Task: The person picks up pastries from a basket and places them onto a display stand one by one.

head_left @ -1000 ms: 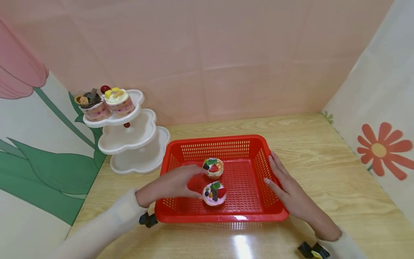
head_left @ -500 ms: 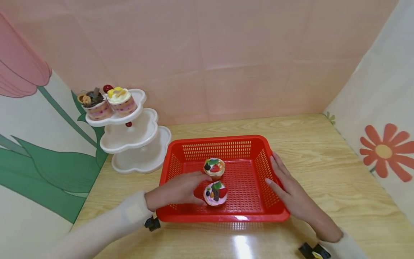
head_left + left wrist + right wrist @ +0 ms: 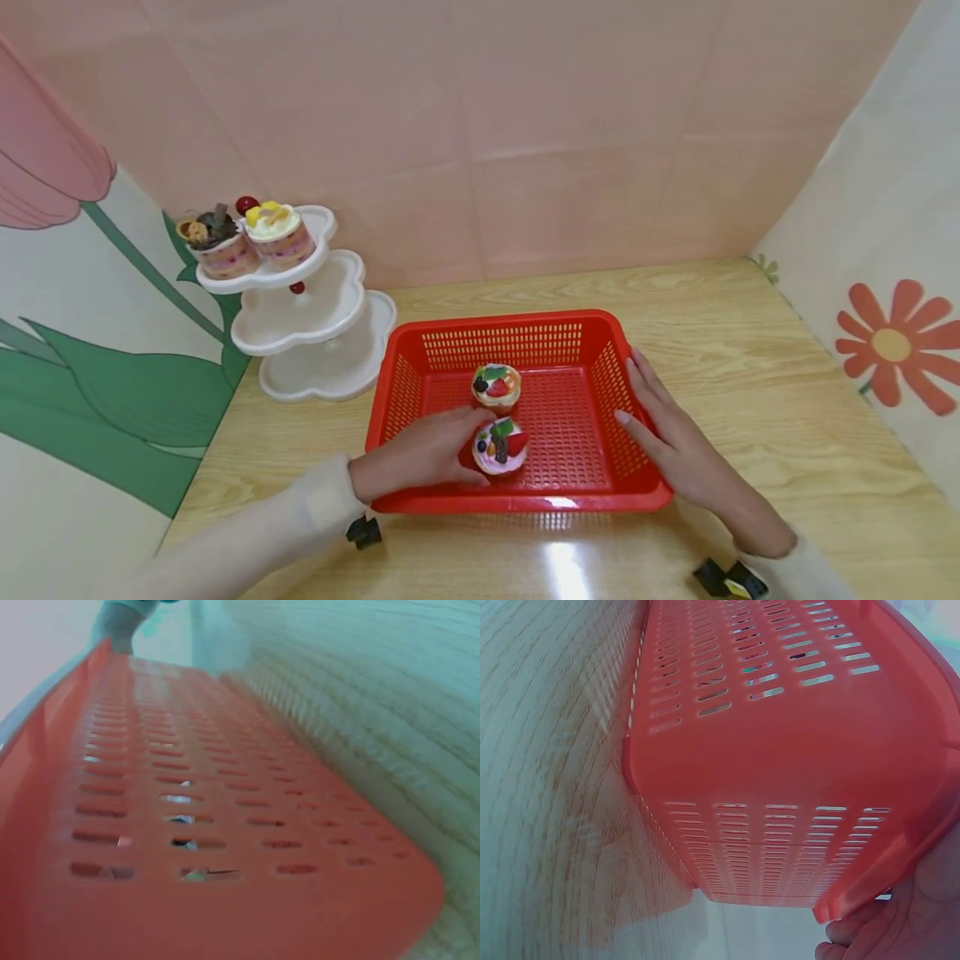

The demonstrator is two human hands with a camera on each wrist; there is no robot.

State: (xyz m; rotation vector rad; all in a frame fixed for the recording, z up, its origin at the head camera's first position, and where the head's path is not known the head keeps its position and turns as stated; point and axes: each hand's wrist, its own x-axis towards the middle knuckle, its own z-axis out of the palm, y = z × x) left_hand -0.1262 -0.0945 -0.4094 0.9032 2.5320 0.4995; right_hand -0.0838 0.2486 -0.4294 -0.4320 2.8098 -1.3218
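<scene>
Inside the red plastic basket (image 3: 558,503) stand two fruit-topped cupcakes. My left hand (image 3: 429,450) reaches over the basket's left side and grips the nearer, pink-cream cupcake (image 3: 501,448), thumb on its near side and fingers behind. The white-cream cupcake (image 3: 497,388) stands just beyond the fingers. At the basket's right side, my right hand (image 3: 686,461) holds the rim, with the thumb inside and the fingers along the outer wall. The right wrist view shows fingertips (image 3: 844,934) at the rim. In the left wrist view the basket's slotted wall (image 3: 225,900) hides the left hand.
A white three-tier stand (image 3: 315,367) is at the back left, close to the basket. On its top tier sit a chocolate-topped dessert cup (image 3: 223,248) and a yellow-fruit-topped dessert cup (image 3: 279,237). The wooden table (image 3: 720,333) meets a pink backdrop (image 3: 555,217) behind.
My left hand has moved right and slightly toward me, from between the two cupcakes to closing round the pink-cream one. The right hand stays on the rim.
</scene>
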